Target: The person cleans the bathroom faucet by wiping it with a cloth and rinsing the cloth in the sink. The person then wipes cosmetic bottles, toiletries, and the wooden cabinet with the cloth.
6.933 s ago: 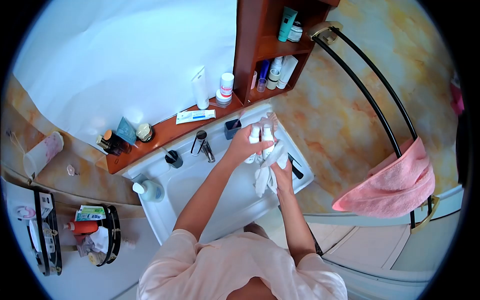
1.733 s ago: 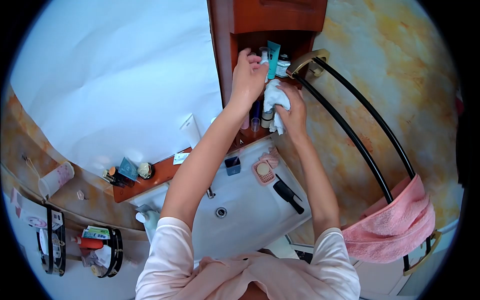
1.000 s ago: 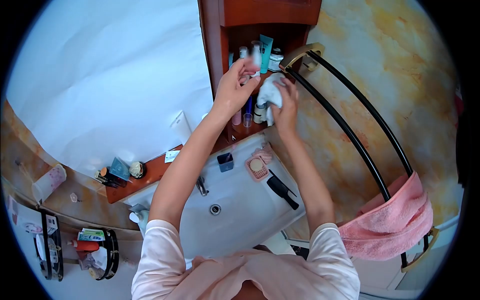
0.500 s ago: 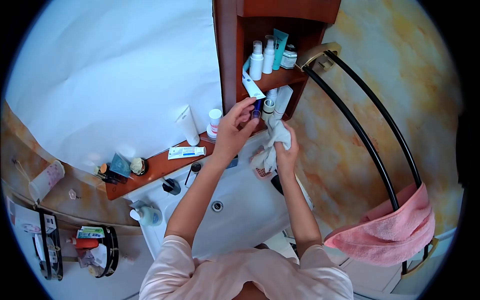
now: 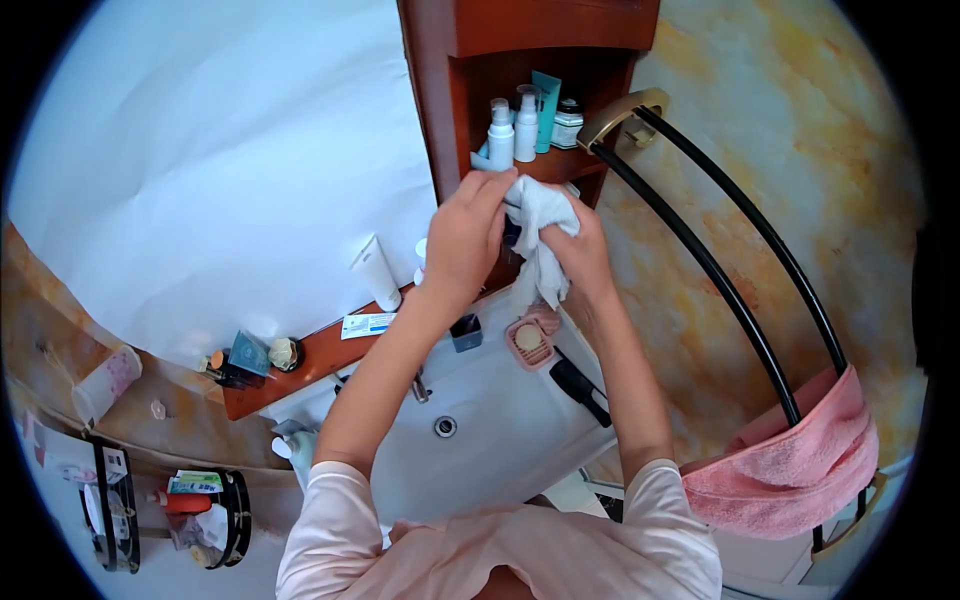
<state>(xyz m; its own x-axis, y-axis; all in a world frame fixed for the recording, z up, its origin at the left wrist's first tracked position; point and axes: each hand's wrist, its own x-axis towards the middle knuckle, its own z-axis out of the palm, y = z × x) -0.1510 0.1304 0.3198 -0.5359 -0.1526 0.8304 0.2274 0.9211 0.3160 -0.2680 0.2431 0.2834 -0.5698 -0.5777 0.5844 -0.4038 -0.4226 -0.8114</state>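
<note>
My right hand (image 5: pixel 583 248) grips a crumpled white cloth (image 5: pixel 541 225) in front of the open corner shelf (image 5: pixel 468 90). The cloth hangs down toward the basin's back corner. My left hand (image 5: pixel 470 232) meets the cloth's upper edge with its fingers closed; what they hold is hidden by hand and cloth. Just behind the fingertips, on the upper shelf, stand white pump bottles (image 5: pixel 501 138), a teal tube (image 5: pixel 547 110) and a jar with a dark lid (image 5: pixel 567 124). My hands and the cloth cover most of the lower shelf.
Below is a white sink (image 5: pixel 480 470) with a pink soap dish (image 5: pixel 529 343), black brush (image 5: pixel 580 392) and dark square cup (image 5: pixel 466 333). A white tube (image 5: pixel 375 272) and a flat toothpaste tube (image 5: pixel 368 325) are on the wooden ledge (image 5: pixel 300 378). A pink towel (image 5: pixel 790 470) hangs on black rails at right.
My left hand has risen and its fingers have closed against the cloth. My right hand has lifted the cloth up and left, uncovering the soap dish. The white tube leaning at the shelf is out of sight.
</note>
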